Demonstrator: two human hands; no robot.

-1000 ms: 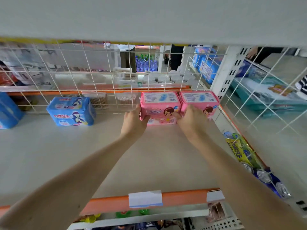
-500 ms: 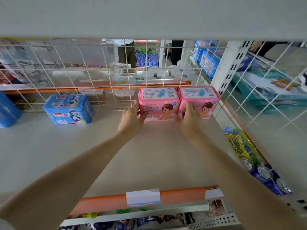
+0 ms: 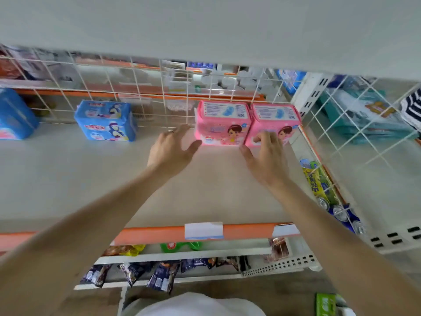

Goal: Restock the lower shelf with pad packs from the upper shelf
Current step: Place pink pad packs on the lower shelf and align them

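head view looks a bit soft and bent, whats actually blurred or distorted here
Head view: wide-angle bending fans the wire grid and slants the orange shelf edge; goods behind the grid are hazy; print on the pink packs is too soft to read; the left hand and right hand look slightly smeared; light is even, shadows faint, no glare.

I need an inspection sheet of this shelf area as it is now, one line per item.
Surface: pale shelf board, orange front edge with white label.
Job's things: left pink pad pack and right pink pad pack upright, side by side, back right corner; blue pad pack further left.
Clutter: nothing seen.
Grips: left hand open beside the left pink pad pack; right hand open, fingers against the right one.
Cables: nothing seen.
Surroundings: wire grid behind; drink cans at right; snack packets below.
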